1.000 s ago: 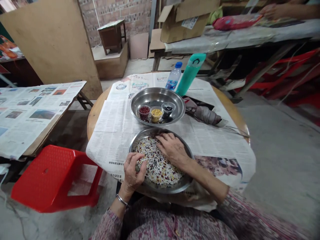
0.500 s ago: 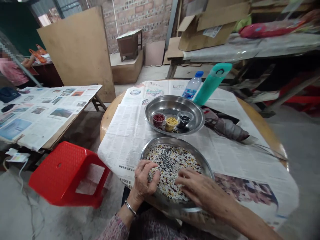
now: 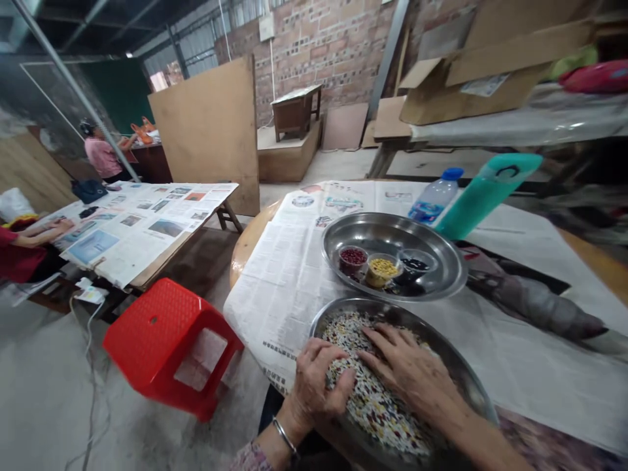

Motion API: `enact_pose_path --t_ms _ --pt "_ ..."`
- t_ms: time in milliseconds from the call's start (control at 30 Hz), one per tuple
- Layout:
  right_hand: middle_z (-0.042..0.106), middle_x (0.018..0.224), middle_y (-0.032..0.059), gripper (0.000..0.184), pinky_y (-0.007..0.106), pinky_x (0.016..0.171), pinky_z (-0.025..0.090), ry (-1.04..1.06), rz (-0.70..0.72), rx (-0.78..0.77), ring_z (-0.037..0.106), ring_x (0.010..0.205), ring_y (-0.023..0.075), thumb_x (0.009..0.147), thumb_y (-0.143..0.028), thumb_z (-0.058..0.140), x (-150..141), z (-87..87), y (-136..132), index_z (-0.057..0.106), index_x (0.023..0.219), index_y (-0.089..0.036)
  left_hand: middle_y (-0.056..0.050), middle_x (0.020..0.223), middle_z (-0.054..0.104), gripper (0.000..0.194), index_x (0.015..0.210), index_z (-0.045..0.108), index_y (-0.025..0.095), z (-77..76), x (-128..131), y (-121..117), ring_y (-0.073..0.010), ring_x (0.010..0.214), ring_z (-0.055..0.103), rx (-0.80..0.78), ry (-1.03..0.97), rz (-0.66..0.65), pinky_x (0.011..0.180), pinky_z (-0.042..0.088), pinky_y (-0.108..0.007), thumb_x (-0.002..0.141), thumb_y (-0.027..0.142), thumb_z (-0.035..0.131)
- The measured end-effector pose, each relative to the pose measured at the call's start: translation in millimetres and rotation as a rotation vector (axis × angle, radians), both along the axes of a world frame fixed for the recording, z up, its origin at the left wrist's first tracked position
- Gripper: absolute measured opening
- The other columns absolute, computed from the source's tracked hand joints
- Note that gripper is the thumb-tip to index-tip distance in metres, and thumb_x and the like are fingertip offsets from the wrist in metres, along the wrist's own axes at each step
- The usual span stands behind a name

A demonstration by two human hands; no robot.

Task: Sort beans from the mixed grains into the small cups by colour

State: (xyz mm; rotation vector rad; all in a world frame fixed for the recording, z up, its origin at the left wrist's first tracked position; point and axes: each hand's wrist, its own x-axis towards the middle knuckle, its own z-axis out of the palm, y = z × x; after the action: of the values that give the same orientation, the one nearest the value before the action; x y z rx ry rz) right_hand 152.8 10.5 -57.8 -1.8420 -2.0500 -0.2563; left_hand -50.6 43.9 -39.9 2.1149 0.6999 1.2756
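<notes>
A steel basin (image 3: 483, 386) in front of me holds a layer of white grains mixed with dark, yellow and red ones (image 3: 373, 399). My left hand (image 3: 318, 383) is at its left side, fingers bent and thumb apart, touching the grains. Spread over the grains, my right hand (image 3: 417, 369) rests with its fingers apart. Behind stands a second steel basin (image 3: 446, 261). In it are three clear cups: one of red beans (image 3: 353, 256), one of yellow kernels (image 3: 383, 268) and one of black beans (image 3: 415, 263).
Newspaper (image 3: 275, 275) covers the round table. Beyond the basins stand a water bottle (image 3: 436, 196) and a teal bottle (image 3: 485, 199), with a folded umbrella (image 3: 544, 304) at right. A red stool (image 3: 167, 327) stands left, near another table (image 3: 147, 226). Two people (image 3: 103, 157) are farther left.
My view has swung left, bringing another person at the far table into sight. My right hand has moved forward across the grains, its fingers now spread. My left hand stays at the basin's left side.
</notes>
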Motion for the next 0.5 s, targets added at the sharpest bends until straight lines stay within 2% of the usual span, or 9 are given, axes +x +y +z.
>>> enact_pose_path --t_ms 67,133,200,267,367,500 --pt "0.066 0.122 0.0137 0.037 0.044 0.083 0.056 0.046 0.057 0.031 0.061 0.109 0.0302 0.09 -0.035 0.054 -13 -6.9 3 0.065 0.122 -0.021 -0.008 0.096 0.065 0.022 0.105 0.062 0.017 -0.2 1 0 -0.0206 0.093 0.06 0.019 -0.012 0.011 0.085 0.053 -0.036 0.083 0.016 0.06" --pt "0.065 0.123 0.0128 0.035 0.044 0.088 0.055 0.115 0.201 0.026 0.06 0.111 0.0284 0.088 -0.028 0.056 -27 -9.1 -1 0.065 0.121 -0.023 -0.008 0.097 0.065 0.022 0.105 0.062 0.017 -0.9 1 1 -0.021 0.094 0.06 0.031 -0.016 0.017 0.086 0.054 -0.037 0.083 0.016 0.06" --pt "0.066 0.119 0.0116 0.028 0.043 0.091 0.055 0.182 0.352 -0.031 0.06 0.109 0.0259 0.086 -0.022 0.057 -35 -6.1 -9 0.068 0.112 -0.023 -0.008 0.098 0.065 0.023 0.106 0.062 0.017 -1.9 1 1 -0.0211 0.095 0.06 0.03 -0.018 0.015 0.086 0.054 -0.037 0.083 0.017 0.059" --pt "0.068 0.11 0.0096 0.02 0.04 0.088 0.055 0.219 0.427 -0.113 0.062 0.102 0.0231 0.086 -0.017 0.056 -34 0.6 -19 0.069 0.099 -0.023 -0.008 0.098 0.065 0.022 0.106 0.062 0.017 -2.9 0 2 -0.0209 0.096 0.059 0.027 -0.021 0.005 0.087 0.053 -0.036 0.084 0.017 0.059" --pt "0.068 0.103 0.0076 0.023 0.038 0.084 0.055 0.191 0.326 -0.151 0.062 0.097 0.0218 0.089 -0.014 0.049 -16 11.1 -27 0.069 0.095 -0.024 -0.009 0.101 0.064 0.023 0.108 0.061 0.017 -4.2 -1 3 -0.0206 0.098 0.059 0.025 -0.016 -0.015 0.09 0.052 -0.036 0.086 0.017 0.06" --pt "0.066 0.117 0.0115 0.029 0.041 0.092 0.053 0.114 0.016 -0.062 0.059 0.11 0.0252 0.094 -0.021 0.045 14 15.1 -24 0.068 0.111 -0.021 -0.008 0.1 0.064 0.02 0.108 0.061 0.018 -4.5 0 7 -0.0204 0.099 0.059 0.029 0.002 -0.036 0.092 0.051 -0.037 0.088 0.016 0.06"
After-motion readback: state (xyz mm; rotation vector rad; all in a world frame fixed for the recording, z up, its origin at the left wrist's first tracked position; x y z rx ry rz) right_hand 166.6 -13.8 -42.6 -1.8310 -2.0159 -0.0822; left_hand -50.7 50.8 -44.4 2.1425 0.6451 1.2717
